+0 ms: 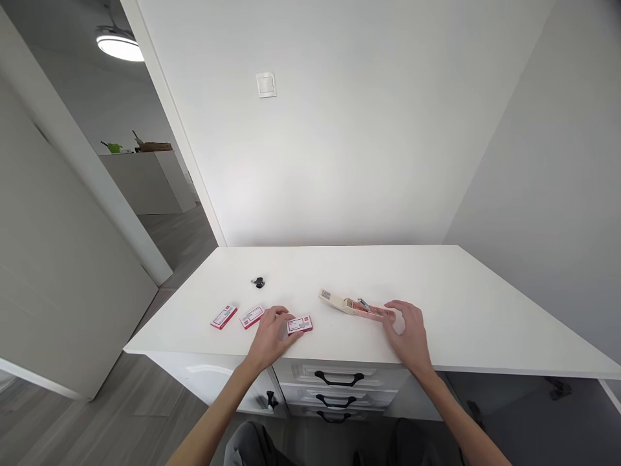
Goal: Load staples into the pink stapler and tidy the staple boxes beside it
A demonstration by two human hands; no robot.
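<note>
My left hand has its thumb and fingers around the left end of a small red-and-white box, which lies on the white countertop. Two similar boxes, one in the middle and one at the far left, lie left of that hand. To the right is a long, narrow case, its cream lid swung out leftward from a pinkish body. A small silver metal piece sits at the body's left part. My right hand holds the case's right end between thumb and fingers.
A small black object, perhaps a binder clip, lies toward the back left. Drawers with black handles are under the front edge. The white wall rises behind the countertop, and a doorway stands at left.
</note>
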